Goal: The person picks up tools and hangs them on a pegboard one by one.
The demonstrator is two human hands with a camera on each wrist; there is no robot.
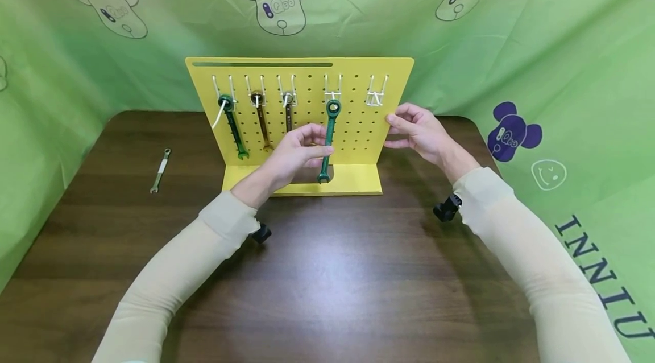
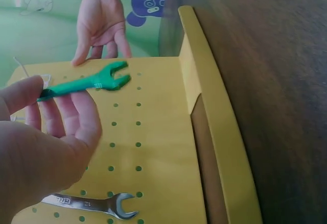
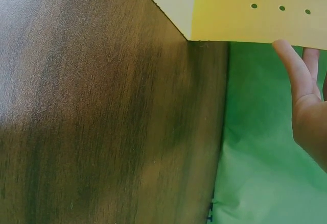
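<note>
Two arms (image 1: 186, 258) forward: left hand (image 1: 295, 153), fingers pinching green wrench (image 1: 330, 129); right hand (image 1: 422, 133), fingers straight, touching pegboard (image 1: 353, 136).

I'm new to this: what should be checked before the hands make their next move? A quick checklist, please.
1. Green wrench held between the left hand's thumb and fingers: ok.
2. Its ring end pointing up: ok.
3. Ring threaded onto the fourth hook from the left: cannot tell; they overlap in the head view.
4. Pegboard upright, with the right hand touching its right edge: ok.
5. Three leftmost hooks each carrying a wrench: ok.
6. Every wrench off the table: not ok; a small wrench lies left of the board.
</note>
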